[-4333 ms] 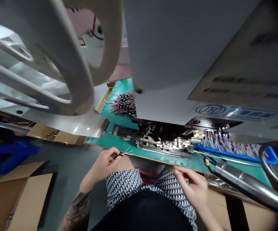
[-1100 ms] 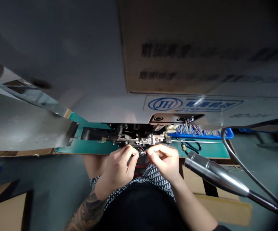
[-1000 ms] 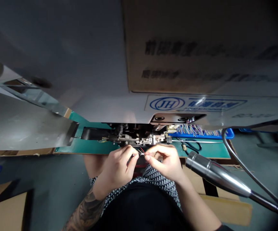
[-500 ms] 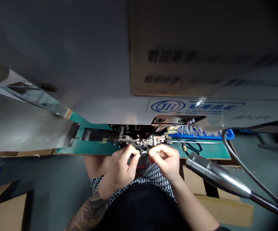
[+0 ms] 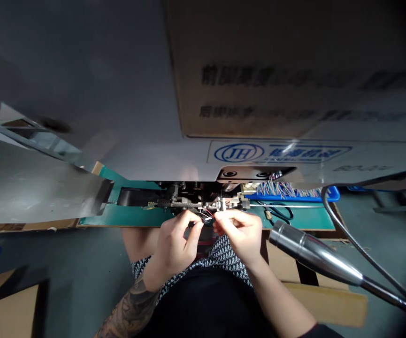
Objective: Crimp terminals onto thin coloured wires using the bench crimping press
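Thin wires [image 5: 208, 218], one red and one whitish, show between my two hands in front of the machine's metal working head [image 5: 220, 204]. My left hand [image 5: 179, 238] is pinched, thumb against forefinger, at the left end of the wires. On the other side my right hand [image 5: 241, 233] pinches the red wire close to the metal parts. Both hands are at the front edge of the green table mat [image 5: 137, 217]. The fingertips hide how the wire ends lie.
Overhead hangs the large grey machine housing [image 5: 118, 94]. A blue tray [image 5: 333, 194] of many cut wires stands at the back right. A metal lamp [image 5: 315, 253] on a flexible neck reaches in from the right. At the left is a metal chute [image 5: 41, 188].
My right fingers have shifted slightly up and left toward the machine's metal parts. My left hand stays pinched and has moved a little left. The whole view has shifted slightly.
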Motion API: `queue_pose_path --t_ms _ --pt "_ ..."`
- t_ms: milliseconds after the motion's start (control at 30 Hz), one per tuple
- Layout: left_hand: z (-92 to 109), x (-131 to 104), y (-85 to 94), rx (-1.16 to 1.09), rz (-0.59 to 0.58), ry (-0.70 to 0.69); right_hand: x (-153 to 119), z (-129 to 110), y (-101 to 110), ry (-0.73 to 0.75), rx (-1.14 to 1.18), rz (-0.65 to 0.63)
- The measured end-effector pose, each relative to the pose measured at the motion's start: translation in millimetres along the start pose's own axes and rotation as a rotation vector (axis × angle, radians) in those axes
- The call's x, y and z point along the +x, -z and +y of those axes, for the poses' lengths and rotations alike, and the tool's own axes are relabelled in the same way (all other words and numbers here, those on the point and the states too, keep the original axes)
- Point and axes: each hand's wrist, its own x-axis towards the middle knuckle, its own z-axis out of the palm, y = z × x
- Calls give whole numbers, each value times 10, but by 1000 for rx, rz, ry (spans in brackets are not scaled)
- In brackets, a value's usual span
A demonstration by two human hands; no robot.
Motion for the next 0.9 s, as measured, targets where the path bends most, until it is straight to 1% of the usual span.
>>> queue_pose_path --t_ms 100,133,167,233,300,367,433,500,567,600,667,767,833,900 --pt "-12 4 111 -79 -128 109 86 8 151 206 -125 -208" --pt "-18 2 139 -91 -161 132 110 1 187 278 -158 -257" --pt "-24 -1 160 -97 -186 148 129 -8 212 339 -185 -288" --pt "-31 -10 183 -96 -218 169 143 -23 233 417 -230 -302" --pt "-23 -18 185 -96 -226 178 127 -12 223 466 -264 -287" --pt "6 -20 169 -107 -206 177 90 38 189 518 -297 -250" --pt "49 -19 130 -119 -155 162 40 117 128 577 -327 -148" --pt "94 -21 66 -120 -80 144 -10 200 37 609 -323 9" --pt "122 -35 -18 -95 1 126 -48 261 -70 586 -272 165" --pt "127 -45 -62 -75 38 114 -60 279 -121 555 -237 223" --pt "117 -72 -143 -35 91 85 -70 291 -204 468 -171 292" --pt "79 -107 -213 -1 112 51 -64 268 -256 314 -108 310" --pt "58 -119 -223 19 114 40 -57 240 -255 230 -82 293" --pt "50 -121 -212 49 123 28 -51 208 -245 178 -69 261"
